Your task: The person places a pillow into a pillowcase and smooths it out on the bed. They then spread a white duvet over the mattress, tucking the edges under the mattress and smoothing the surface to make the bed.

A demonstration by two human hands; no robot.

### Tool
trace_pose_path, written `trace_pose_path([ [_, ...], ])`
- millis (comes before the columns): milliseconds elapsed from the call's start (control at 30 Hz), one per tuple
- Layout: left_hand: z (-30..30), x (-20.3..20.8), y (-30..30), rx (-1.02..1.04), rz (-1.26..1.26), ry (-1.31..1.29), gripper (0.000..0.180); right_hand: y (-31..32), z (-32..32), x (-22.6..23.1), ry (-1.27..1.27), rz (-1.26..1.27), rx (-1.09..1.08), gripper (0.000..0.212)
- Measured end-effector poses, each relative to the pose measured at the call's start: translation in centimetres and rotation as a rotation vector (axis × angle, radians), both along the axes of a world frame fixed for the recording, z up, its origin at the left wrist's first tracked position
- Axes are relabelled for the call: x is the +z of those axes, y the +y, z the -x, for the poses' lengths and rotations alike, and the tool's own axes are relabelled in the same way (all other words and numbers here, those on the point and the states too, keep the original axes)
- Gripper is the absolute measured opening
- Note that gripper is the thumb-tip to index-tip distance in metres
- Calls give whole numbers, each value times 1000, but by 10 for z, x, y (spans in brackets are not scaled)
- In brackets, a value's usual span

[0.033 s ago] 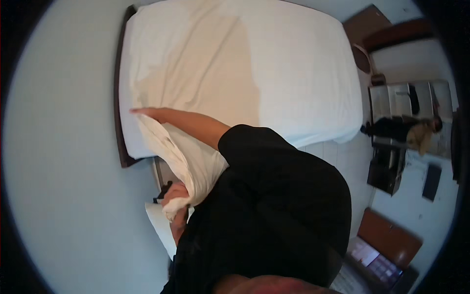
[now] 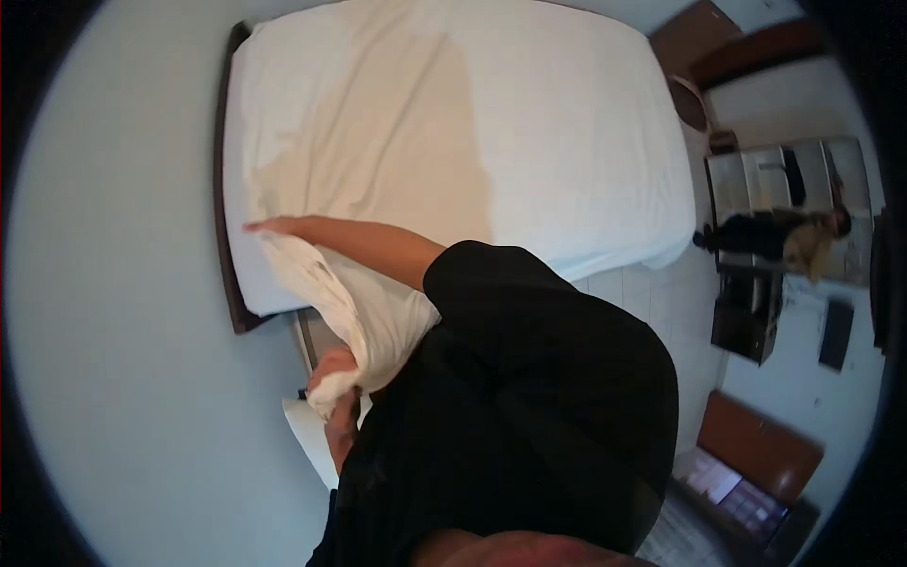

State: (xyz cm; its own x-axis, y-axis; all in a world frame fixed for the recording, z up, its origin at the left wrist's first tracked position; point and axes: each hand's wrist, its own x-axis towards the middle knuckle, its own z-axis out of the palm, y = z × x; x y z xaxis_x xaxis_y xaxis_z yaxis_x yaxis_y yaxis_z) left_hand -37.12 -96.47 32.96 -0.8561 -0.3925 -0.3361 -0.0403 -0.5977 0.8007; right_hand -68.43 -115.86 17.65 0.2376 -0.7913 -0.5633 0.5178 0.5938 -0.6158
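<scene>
As the cream cloth (image 2: pixel 383 317) is held up: left of centre in the frame it is found, slung between two hands, its folds drawn down from upper left, its right side seen against the black shirt (image 2: pixel 529 397).
Left hand (image 2: pixel 333 367): below it is placed, left of centre, fingers curled and closed around a bunched fold of the cloth, a short tail of fabric left hanging beneath.
Right hand (image 2: pixel 279 225): across it is reached, at the left of the frame over the bed's near corner, fingers held straight and together, the cloth's top edge met there; whether it is pinched cannot be told.
Bed (image 2: pixel 586 123): the whole upper middle is filled, white sheet creased, a beige-toned area shown on its left half.
Dark headboard (image 2: pixel 219 180): along the bed's left edge it is set.
White object (image 2: pixel 307 435): below the left hand it is glimpsed, partly hidden.
Far right: another person (image 2: pixel 805 248), dressed in tan and dark clothing, is seen sideways beside pale shelves (image 2: pixel 763 184).
</scene>
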Motion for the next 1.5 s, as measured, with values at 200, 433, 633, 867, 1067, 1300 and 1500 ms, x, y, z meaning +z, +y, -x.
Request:
trace_pose_path([
  [200,136,5,-56,586,-12,-248,54,109,7,52,-87,195,-84,97],
  [433,194,23,-56,370,217,57,50,253,2,50,416,542,-385,90],
  [633,218,35,-31,123,163,104,49,292,-7,60,228,440,-588,88],
  [867,233,60,-23,-69,225,124,47,300,36,121,-58,286,-578,104],
  [1067,231,44,-3,-535,601,90,48,252,101,134,37,153,-318,95],
  [1300,248,43,1,-718,776,463,70,185,125,120,1005,147,319,50],
  [1500,214,-61,-151,-120,186,-72,78,191,99,152,969,376,-118,53],
])
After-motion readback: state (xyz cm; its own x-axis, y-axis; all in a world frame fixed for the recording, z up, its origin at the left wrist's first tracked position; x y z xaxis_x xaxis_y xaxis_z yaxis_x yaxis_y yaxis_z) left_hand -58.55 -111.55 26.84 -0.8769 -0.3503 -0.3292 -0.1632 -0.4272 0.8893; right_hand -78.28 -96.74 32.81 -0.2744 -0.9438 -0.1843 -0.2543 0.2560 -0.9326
